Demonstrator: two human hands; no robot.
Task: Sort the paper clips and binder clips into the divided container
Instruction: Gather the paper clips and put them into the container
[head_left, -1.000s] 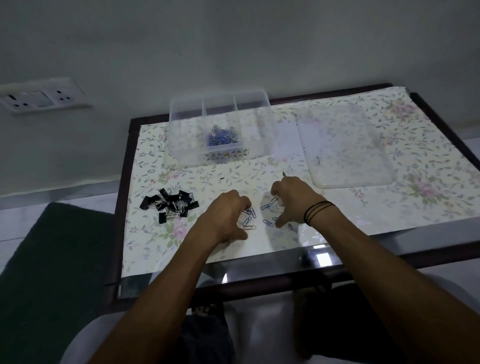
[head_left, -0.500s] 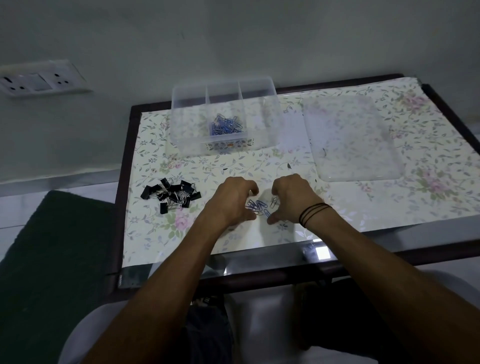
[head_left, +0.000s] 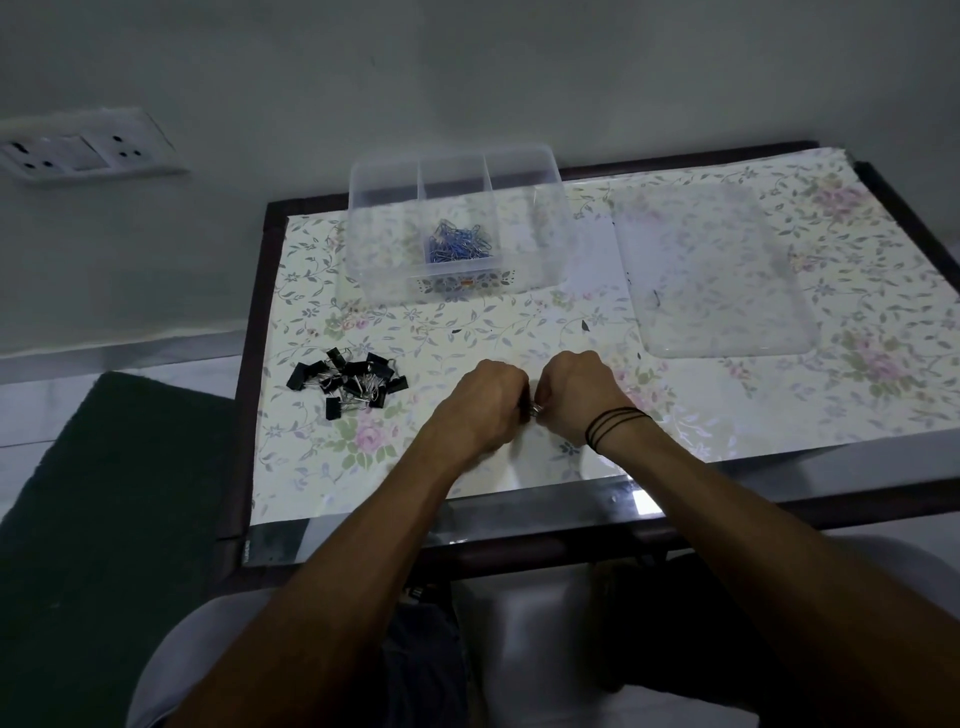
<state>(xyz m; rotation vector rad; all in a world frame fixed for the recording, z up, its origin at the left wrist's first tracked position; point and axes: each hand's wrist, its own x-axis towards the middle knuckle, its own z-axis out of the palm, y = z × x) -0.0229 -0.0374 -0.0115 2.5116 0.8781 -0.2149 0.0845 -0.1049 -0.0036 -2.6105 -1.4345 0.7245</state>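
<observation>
A clear divided container stands at the back of the table, with a heap of blue paper clips in its middle compartment. A pile of black binder clips lies on the table's left side. My left hand and my right hand are pressed together near the front middle, fingers curled around a small bunch of paper clips. Only a glint of those clips shows between the hands. No loose clips show around the hands.
The container's clear lid lies flat at the back right. The table has a floral cover and a dark frame. A wall socket is on the left wall and a dark green mat on the floor.
My two hands have swept inward from either side, gathering the scattered paper clips into a bunch, and have closed together over them.
</observation>
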